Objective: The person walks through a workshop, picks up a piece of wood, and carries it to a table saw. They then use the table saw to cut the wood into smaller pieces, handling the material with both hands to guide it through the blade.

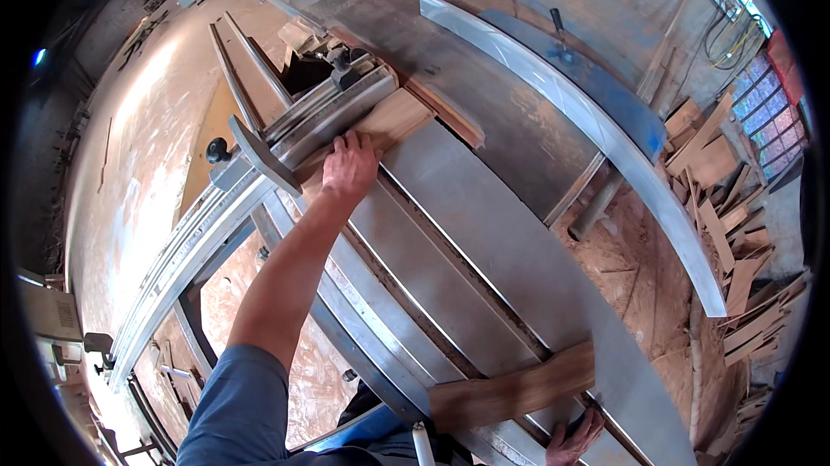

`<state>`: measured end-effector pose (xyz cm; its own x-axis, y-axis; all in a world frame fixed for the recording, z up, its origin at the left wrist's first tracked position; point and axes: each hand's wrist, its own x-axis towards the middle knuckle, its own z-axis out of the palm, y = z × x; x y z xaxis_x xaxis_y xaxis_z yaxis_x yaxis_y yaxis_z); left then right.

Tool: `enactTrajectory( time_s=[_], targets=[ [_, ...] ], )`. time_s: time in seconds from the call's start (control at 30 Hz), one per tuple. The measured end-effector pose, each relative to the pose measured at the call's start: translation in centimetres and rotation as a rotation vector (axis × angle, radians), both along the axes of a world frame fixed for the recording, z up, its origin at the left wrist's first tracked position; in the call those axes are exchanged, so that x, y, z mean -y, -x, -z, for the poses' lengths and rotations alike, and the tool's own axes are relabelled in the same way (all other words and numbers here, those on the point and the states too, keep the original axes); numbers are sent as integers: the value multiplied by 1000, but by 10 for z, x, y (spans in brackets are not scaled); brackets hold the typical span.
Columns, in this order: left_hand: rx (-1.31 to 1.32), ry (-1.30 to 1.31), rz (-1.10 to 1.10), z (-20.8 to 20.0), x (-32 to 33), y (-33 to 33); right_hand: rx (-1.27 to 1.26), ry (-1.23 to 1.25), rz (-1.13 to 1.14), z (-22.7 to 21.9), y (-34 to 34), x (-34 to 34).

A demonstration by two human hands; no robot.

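Observation:
My left hand (pixel 350 165) is at the far end of a grey metal sliding saw table (pixel 484 198), its fingers curled onto a short wooden board (pixel 396 124). That board lies flat beside the metal fence (pixel 333 120). Close to me, a second piece, a dark brown plank (pixel 514 386) with slightly curved edges, lies across the table's slots. Just below this plank, my right hand (pixel 577 440) rests on the table with its fingers apart and holds nothing that I can see. The lower frame edge cuts off its wrist.
A curved-looking metal rail (pixel 571 111) runs along the right over a dark machine top (pixel 406 34). A stop with a black knob (pixel 217 150) sits on the fence. Wood offcuts (pixel 726 215) are piled at the right wall. A white-tipped lever (pixel 422 444) stands by my body.

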<state>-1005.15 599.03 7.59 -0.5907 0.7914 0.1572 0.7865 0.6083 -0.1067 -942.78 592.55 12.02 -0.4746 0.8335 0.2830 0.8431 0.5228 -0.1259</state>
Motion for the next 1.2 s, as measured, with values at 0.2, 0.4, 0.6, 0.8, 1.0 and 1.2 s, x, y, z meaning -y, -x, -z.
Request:
enactTrajectory(
  time_s=[0.2,0.4,0.6,0.8,1.0,1.2],
  targets=[
    [-59,-19,14,5,1,1,67,14,4,-7,8,-3],
    [-8,-13,12,2,1,1,82,12,15,2,-1,-2],
    [-43,-18,9,4,2,1,122,23,29,7,-5,0],
    [-46,-21,17,3,2,2,71,39,9,8,-5,-3],
    [-47,-29,21,6,2,4,48,23,2,7,0,-7],
    [-59,-21,21,6,2,5,80,24,34,11,-5,-5]
  ],
)
